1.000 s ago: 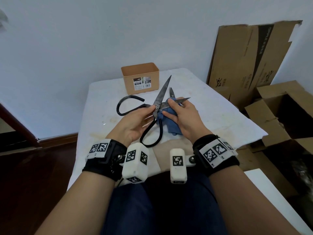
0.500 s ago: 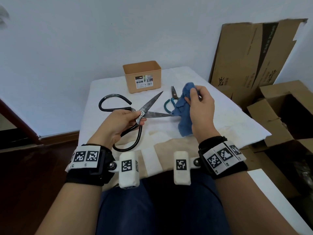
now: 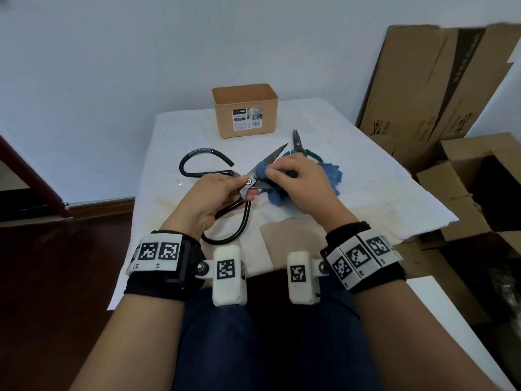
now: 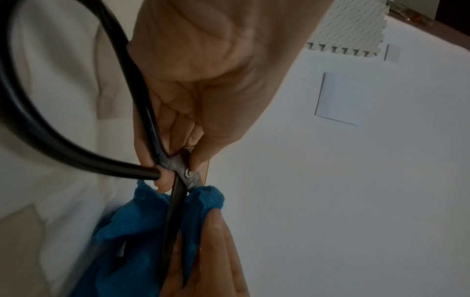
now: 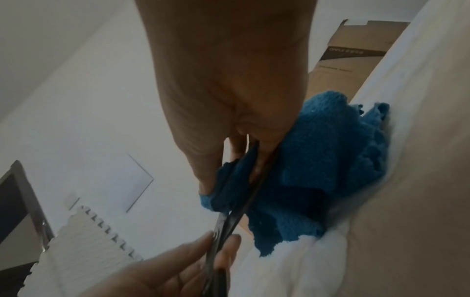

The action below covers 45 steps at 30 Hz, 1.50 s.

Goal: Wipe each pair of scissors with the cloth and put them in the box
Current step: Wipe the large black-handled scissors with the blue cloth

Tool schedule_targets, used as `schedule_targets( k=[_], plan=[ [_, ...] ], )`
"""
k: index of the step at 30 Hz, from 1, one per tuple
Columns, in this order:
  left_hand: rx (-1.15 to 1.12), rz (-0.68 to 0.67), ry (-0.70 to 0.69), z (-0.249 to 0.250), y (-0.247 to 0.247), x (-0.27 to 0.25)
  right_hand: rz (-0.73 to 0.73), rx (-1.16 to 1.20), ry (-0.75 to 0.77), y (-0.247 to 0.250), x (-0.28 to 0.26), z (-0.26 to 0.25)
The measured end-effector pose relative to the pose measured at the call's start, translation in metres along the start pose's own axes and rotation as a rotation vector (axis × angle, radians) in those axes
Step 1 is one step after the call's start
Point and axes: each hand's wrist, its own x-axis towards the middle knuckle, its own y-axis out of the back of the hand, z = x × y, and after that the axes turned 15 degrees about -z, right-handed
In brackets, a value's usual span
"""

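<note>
Large black-handled scissors [image 3: 248, 183] [image 4: 175, 201] [image 5: 236, 213] are held with the blades spread apart over the white table. My left hand [image 3: 222, 190] [image 4: 188, 156] pinches them at the pivot. My right hand [image 3: 287, 176] [image 5: 229, 160] grips the blue cloth [image 3: 329, 179] [image 4: 142, 221] [image 5: 318, 170] and presses a fold of it around the blades just past the pivot. A smaller pair of teal-handled scissors [image 3: 298, 145] lies on the table behind my right hand, partly hidden by it. The tan box [image 3: 245, 114] stands open at the table's far edge.
The table is covered by a white cloth [image 3: 174, 153] with a beige patch [image 3: 284, 238] near me. Flattened and open cardboard boxes [image 3: 439, 88] crowd the right side. Dark floor [image 3: 56, 263] lies to the left.
My right hand brought the cloth down from above the teal scissors onto the blades near the pivot. The left hand moved the big scissors slightly toward centre.
</note>
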Motion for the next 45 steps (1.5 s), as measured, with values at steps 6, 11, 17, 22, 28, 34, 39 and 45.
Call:
schedule_targets(
  k=[6,11,17,22,28,34,39,45],
  plan=[
    [0.002,0.01,0.005,-0.006,-0.006,0.0,0.032,-0.097,0.004,-0.009,0.001,0.004],
    [0.008,-0.002,0.005,-0.009,-0.007,0.001,0.056,-0.143,-0.023,-0.012,0.004,0.006],
    [0.018,0.009,-0.008,-0.011,-0.01,0.002,0.137,-0.155,-0.155,-0.016,0.008,0.017],
    [0.079,-0.006,-0.067,-0.01,-0.013,0.001,0.149,-0.147,-0.203,-0.014,0.006,0.014],
    [0.076,-0.054,-0.113,-0.007,-0.016,0.001,0.167,0.057,-0.177,-0.01,0.006,0.008],
    [0.093,-0.093,-0.116,-0.007,-0.016,0.0,0.171,0.09,-0.198,-0.008,0.006,0.014],
    [0.11,-0.1,-0.111,-0.007,-0.014,0.0,0.193,0.083,-0.232,-0.003,0.007,0.017],
    [0.062,-0.131,-0.077,-0.008,-0.01,0.0,0.244,0.139,-0.21,0.004,0.008,0.017]
  ],
)
